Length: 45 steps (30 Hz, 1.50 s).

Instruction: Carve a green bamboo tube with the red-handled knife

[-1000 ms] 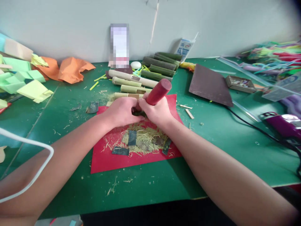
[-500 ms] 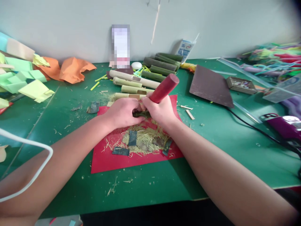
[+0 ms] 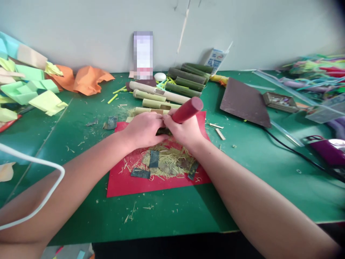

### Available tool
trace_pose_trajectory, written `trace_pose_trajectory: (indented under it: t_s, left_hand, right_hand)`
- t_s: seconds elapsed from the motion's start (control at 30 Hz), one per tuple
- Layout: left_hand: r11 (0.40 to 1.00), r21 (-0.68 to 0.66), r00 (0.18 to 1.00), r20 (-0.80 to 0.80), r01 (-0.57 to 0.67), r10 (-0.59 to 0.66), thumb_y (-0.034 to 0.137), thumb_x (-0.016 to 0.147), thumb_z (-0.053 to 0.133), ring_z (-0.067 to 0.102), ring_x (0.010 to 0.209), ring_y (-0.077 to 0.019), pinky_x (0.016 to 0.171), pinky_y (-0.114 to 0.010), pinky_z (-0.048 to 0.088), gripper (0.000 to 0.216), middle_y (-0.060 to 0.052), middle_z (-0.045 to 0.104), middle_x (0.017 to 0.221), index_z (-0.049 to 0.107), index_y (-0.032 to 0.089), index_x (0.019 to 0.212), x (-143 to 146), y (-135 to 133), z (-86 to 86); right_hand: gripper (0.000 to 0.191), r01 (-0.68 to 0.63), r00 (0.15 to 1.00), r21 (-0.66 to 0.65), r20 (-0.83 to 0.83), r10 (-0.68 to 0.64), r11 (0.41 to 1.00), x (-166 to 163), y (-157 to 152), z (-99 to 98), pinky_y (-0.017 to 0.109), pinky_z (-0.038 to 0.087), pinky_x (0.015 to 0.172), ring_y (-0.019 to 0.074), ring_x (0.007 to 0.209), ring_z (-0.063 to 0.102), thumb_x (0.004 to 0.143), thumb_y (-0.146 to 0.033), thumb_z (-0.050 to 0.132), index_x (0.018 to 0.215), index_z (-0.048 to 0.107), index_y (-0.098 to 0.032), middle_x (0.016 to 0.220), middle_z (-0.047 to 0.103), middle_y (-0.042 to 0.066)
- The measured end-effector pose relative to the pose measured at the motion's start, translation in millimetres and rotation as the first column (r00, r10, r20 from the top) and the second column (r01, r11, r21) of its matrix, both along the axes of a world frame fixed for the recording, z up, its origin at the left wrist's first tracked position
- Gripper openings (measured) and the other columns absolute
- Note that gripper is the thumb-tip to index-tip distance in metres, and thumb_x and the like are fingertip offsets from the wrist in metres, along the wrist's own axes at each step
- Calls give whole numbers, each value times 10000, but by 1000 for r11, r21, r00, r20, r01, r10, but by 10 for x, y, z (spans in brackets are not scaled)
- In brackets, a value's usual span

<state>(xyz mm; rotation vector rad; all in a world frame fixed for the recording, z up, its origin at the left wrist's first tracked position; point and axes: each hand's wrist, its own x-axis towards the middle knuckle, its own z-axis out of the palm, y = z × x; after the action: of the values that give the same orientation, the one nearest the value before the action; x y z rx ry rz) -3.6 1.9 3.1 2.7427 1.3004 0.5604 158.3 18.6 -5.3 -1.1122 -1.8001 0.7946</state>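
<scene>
My right hand (image 3: 187,131) is closed around the thick red round handle (image 3: 187,109) of a tool, which slants up to the right. Its working end is hidden behind my fingers. Close beside it, my left hand (image 3: 144,129) curls around a dark green bamboo piece (image 3: 163,132), mostly covered by both hands. Beneath them lies a red sheet (image 3: 124,187) strewn with pale shavings (image 3: 168,166) and several dark flat scraps (image 3: 154,159). Just beyond my hands, cut bamboo tubes (image 3: 149,94) lie in a row, some with notched openings.
Green bamboo pieces (image 3: 185,77), a white round object (image 3: 160,76) and a phone (image 3: 143,54) are at the back. Folded papers (image 3: 48,102) lie left. A brown board (image 3: 244,102), a small box (image 3: 280,101) and a black cable (image 3: 288,153) lie right. A white cord (image 3: 60,176) crosses my left arm.
The red handle's top end has dipped lower and toward me. Both hands stay together over the bamboo piece, and the whole view has shifted slightly.
</scene>
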Motion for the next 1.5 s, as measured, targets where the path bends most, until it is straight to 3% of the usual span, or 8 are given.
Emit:
trace_pose_trajectory:
  t_s: [0.23, 0.4, 0.6, 1.03, 1.23, 1.5]
  left_hand:
    - [997, -83, 998, 65, 11, -6, 322, 842, 654, 680, 947, -261, 784, -363, 506, 188, -80, 744, 1025, 725, 182, 946, -28, 39, -14]
    - [991, -131, 997, 82, -4, 15, 351, 837, 654, 658, 792, -217, 680, -327, 467, 184, -62, 714, 847, 706, 175, 837, -45, 64, 16]
    - [1000, -29, 1000, 11, -6, 6, 388, 800, 662, 661, 889, -256, 771, -370, 505, 238, -72, 696, 893, 722, 181, 901, -48, 64, -34]
    - [999, 31, 1000, -5, 13, -12, 372, 819, 660, 680, 952, -272, 805, -396, 548, 260, -78, 722, 1006, 733, 189, 988, -49, 59, -63]
    - [994, 106, 993, -115, 36, -23, 397, 875, 612, 676, 985, -295, 855, -431, 541, 341, -106, 722, 1052, 723, 154, 1088, -59, 45, -48]
    - [999, 25, 999, -12, -40, 40, 398, 824, 683, 693, 901, -259, 787, -384, 541, 267, -72, 734, 929, 733, 198, 993, -28, 9, -17]
  right_hand:
    - [278, 29, 999, 25, -33, -29, 999, -38, 34, -48, 298, 357, 563, 116, 576, 432, 774, -304, 562, 552, 417, -222, 571, 451, -27]
    - [256, -55, 996, -64, -75, 50, 996, -4, -28, -27, 288, 351, 534, 106, 556, 413, 742, -243, 563, 547, 399, -223, 557, 435, -37]
    - [232, 36, 974, -43, -224, -45, 998, 10, 4, -16, 286, 392, 565, 110, 601, 457, 782, -253, 580, 594, 451, -213, 611, 485, -28]
    - [256, -36, 985, -31, -168, 31, 999, 15, 20, -5, 291, 384, 567, 110, 595, 447, 793, -282, 599, 588, 465, -209, 608, 496, -26]
    - [289, -82, 993, 30, -89, 84, 996, 40, 1, 70, 300, 395, 581, 113, 594, 418, 786, -361, 580, 572, 455, -214, 591, 466, -29]
    - [117, -11, 986, 27, -166, 15, 1000, 74, -6, 56, 319, 448, 601, 143, 627, 521, 745, -229, 567, 634, 538, -207, 644, 565, -4]
